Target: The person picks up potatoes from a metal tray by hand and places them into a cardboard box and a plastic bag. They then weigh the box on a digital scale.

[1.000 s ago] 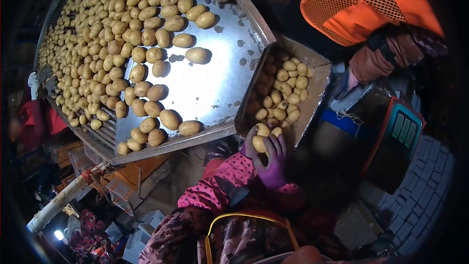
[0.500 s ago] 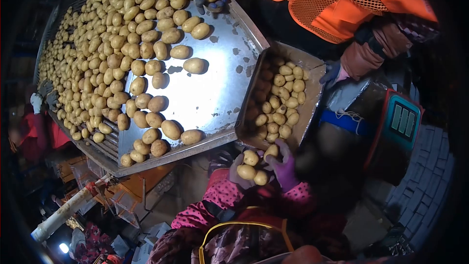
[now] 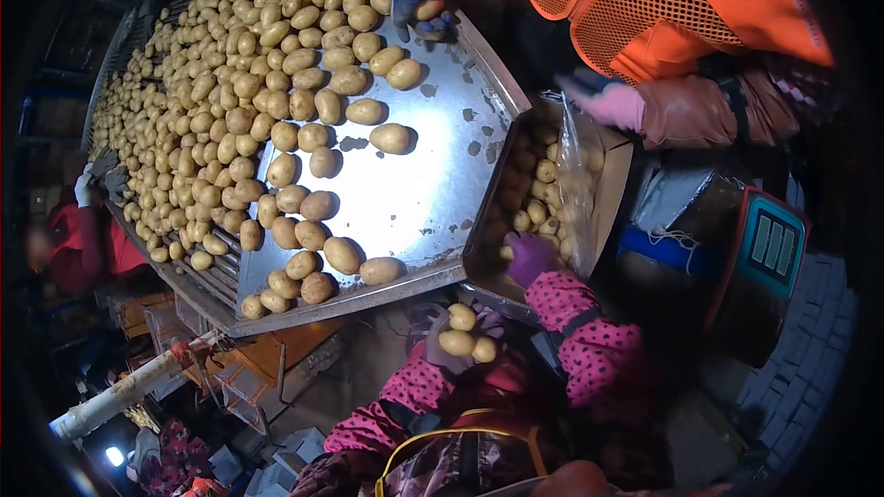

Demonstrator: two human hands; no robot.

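Note:
My left hand (image 3: 447, 350), in a glove, is cupped around several potatoes (image 3: 457, 342) just below the metal tray's lower edge. Reaching into the cardboard box (image 3: 612, 212), my right hand (image 3: 530, 260) in a purple glove is closed at the near edge of the potatoes (image 3: 537, 193); a bit of a potato shows beside its fingers. Clear plastic film (image 3: 573, 166) stands over part of the box. Left of the box, the metal sorting tray (image 3: 414, 193) carries a large heap of potatoes (image 3: 221, 120).
A co-worker in an orange vest (image 3: 663, 0) stands across, one gloved hand (image 3: 422, 7) on the tray with a potato, the other (image 3: 603, 101) by the box. A scale (image 3: 772, 244) is at the right. Another person's gloved hand (image 3: 87, 186) is at far left.
My right hand has moved from beside my left hand up into the box. The co-worker's hand has drawn plastic film over the box's potatoes. The view has shifted slightly.

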